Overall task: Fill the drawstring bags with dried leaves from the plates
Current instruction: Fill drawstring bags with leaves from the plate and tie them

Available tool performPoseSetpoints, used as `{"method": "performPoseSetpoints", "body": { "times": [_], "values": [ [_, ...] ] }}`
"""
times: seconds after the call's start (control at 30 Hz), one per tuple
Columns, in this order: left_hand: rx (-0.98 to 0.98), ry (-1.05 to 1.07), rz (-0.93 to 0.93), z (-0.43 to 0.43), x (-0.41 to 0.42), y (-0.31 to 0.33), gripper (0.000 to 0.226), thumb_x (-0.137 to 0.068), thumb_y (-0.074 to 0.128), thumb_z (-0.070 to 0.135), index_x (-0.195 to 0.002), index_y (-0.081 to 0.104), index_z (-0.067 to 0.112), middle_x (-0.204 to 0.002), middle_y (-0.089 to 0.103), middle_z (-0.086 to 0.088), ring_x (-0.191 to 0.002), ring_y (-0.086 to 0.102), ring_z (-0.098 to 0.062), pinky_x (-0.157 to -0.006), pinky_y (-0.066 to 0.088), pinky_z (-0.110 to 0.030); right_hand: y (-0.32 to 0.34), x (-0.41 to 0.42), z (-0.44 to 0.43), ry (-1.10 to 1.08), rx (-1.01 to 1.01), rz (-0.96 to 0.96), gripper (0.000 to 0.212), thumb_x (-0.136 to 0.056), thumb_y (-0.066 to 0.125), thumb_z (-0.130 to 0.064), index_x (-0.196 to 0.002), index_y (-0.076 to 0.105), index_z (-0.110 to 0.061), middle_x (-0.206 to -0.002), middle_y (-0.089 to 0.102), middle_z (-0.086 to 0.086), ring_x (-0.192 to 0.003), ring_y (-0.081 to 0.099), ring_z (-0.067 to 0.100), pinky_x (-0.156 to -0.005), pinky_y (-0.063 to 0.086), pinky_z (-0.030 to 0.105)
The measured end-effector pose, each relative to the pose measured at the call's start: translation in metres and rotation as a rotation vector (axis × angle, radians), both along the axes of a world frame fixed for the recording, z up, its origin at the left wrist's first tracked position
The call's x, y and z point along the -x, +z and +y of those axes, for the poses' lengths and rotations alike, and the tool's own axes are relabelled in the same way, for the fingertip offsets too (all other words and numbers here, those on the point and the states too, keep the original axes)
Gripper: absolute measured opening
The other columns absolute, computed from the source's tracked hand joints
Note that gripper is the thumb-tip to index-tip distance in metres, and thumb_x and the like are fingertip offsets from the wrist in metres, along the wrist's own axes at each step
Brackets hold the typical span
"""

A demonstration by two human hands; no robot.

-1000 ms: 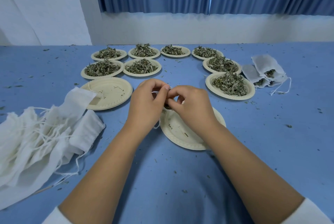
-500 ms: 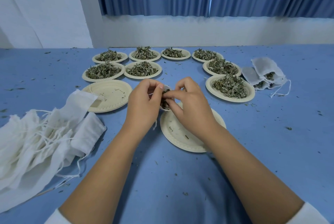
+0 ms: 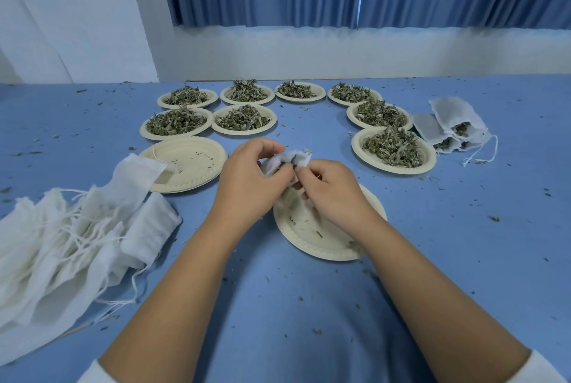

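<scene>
My left hand (image 3: pixel 247 178) grips a small white drawstring bag (image 3: pixel 296 160) at its mouth, with dark leaves showing inside the opening. My right hand (image 3: pixel 330 191) pinches the bag's other edge. Both hands hover over a nearly bare paper plate (image 3: pixel 312 237) with a few leaf crumbs. Most of the bag is hidden behind my fingers. Several plates heaped with dried leaves stand beyond, the nearest at the right (image 3: pixel 394 150) and others at the left (image 3: pixel 176 122).
A heap of unfilled white bags (image 3: pixel 61 240) with loose strings lies at the left. A bare plate (image 3: pixel 188 163) sits behind it. Filled bags (image 3: pixel 454 126) lie at the far right. Leaf crumbs dot the blue table (image 3: pixel 463 243).
The bag's mouth has come into view between my hands, wider and higher than before. My right hand has slid down and right of the opening.
</scene>
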State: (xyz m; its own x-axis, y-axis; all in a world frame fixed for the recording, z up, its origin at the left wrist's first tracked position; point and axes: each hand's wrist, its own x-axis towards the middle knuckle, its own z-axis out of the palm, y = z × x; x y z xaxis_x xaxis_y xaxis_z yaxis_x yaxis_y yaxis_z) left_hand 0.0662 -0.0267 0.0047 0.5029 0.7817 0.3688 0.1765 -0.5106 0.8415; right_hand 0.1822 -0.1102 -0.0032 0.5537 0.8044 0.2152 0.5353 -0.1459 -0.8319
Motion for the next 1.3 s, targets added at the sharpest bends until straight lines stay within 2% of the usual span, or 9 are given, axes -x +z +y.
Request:
{"method": "performPoseSetpoints", "body": {
  "times": [0.17,0.43,0.53,0.67,0.83,0.93,1.07,1.2,1.3],
  "values": [
    [-0.177,0.057,0.116,0.001,-0.001,-0.002,0.015,-0.084,0.07,0.015,-0.097,0.068,0.022,-0.096,0.062,0.017,-0.094,0.051,-0.001,-0.077,0.035,0.0,0.0,0.002,-0.002,0.042,0.009,0.035,0.036,-0.097,0.047,-0.024,-0.085,0.057,0.008,-0.086,0.064,0.026,-0.058,0.062,0.03,-0.065,0.053,0.048],
    [-0.243,0.149,0.134,0.006,0.002,-0.001,0.011,-0.085,0.07,0.011,-0.086,0.064,0.02,-0.097,0.055,0.005,-0.081,0.047,-0.001,-0.072,0.033,0.0,0.0,0.004,-0.001,0.129,-0.073,0.285,0.033,-0.1,0.05,-0.024,-0.091,0.068,0.002,-0.092,0.073,0.008,-0.083,0.072,0.021,-0.074,0.06,0.046],
    [-0.326,0.134,0.126,0.002,0.002,-0.002,0.02,-0.084,0.067,0.005,-0.083,0.061,0.024,-0.093,0.052,0.009,-0.085,0.047,-0.006,-0.072,0.032,-0.001,0.003,0.002,0.0,0.143,-0.114,0.599,0.028,-0.096,0.056,-0.025,-0.095,0.068,0.001,-0.094,0.074,0.013,-0.084,0.073,0.021,-0.066,0.06,0.032],
    [-0.415,0.084,0.106,-0.004,-0.001,-0.005,0.017,-0.082,0.064,-0.001,-0.085,0.066,0.016,-0.091,0.054,0.008,-0.083,0.044,-0.002,-0.072,0.034,-0.004,0.009,0.0,-0.001,0.163,-0.129,0.954,0.03,-0.09,0.066,-0.034,-0.098,0.062,-0.005,-0.087,0.074,0.018,-0.08,0.074,0.029,-0.068,0.059,0.034],
    [-0.52,0.007,0.024,-0.009,-0.005,-0.005,0.019,-0.08,0.065,-0.006,-0.089,0.068,0.011,-0.093,0.051,0.009,-0.085,0.043,0.003,-0.076,0.035,-0.002,0.008,-0.004,-0.003,0.09,-0.219,1.035,0.033,-0.091,0.066,-0.014,-0.113,0.059,0.009,-0.091,0.074,0.019,-0.08,0.074,0.025,-0.065,0.058,0.027],
    [-0.523,-0.033,-0.038,-0.013,-0.007,-0.005,0.022,-0.084,0.064,-0.004,-0.101,0.069,0.009,-0.105,0.056,0.006,-0.095,0.044,0.008,-0.086,0.032,0.001,0.01,-0.008,-0.005,0.076,-0.255,1.048,0.018,-0.093,0.062,-0.009,-0.103,0.061,0.006,-0.088,0.074,0.017,-0.077,0.074,0.023,-0.062,0.058,0.026],
    [-0.137,0.016,-0.192,-0.022,-0.013,-0.002,0.031,-0.083,0.057,0.023,-0.114,0.062,0.021,-0.118,0.056,0.012,-0.111,0.047,0.014,-0.094,0.035,-0.007,0.017,-0.019,-0.009,0.034,-0.319,0.99,0.011,-0.094,0.06,-0.008,-0.086,0.058,-0.001,-0.078,0.074,0.012,-0.069,0.072,0.019,-0.061,0.058,0.025],
    [0.516,0.098,-0.301,-0.025,-0.027,0.006,0.033,-0.086,0.07,0.045,-0.106,0.061,0.021,-0.105,0.064,0.005,-0.087,0.067,-0.001,-0.082,0.058,-0.034,0.023,-0.033,-0.016,-0.017,-0.376,0.915,0.014,-0.093,0.062,-0.007,-0.081,0.056,-0.002,-0.069,0.071,0.006,-0.061,0.069,0.015,-0.062,0.058,0.025],
    [0.708,0.001,-0.281,-0.028,-0.051,0.011,0.035,-0.084,0.074,0.041,-0.099,0.063,0.011,-0.095,0.07,-0.004,-0.08,0.071,-0.014,-0.069,0.059,-0.029,0.026,-0.043,-0.02,-0.046,-0.372,0.839,0.013,-0.093,0.062,-0.008,-0.083,0.056,-0.002,-0.083,0.068,0.014,-0.065,0.069,0.018,-0.066,0.058,0.026]
  ]
}}
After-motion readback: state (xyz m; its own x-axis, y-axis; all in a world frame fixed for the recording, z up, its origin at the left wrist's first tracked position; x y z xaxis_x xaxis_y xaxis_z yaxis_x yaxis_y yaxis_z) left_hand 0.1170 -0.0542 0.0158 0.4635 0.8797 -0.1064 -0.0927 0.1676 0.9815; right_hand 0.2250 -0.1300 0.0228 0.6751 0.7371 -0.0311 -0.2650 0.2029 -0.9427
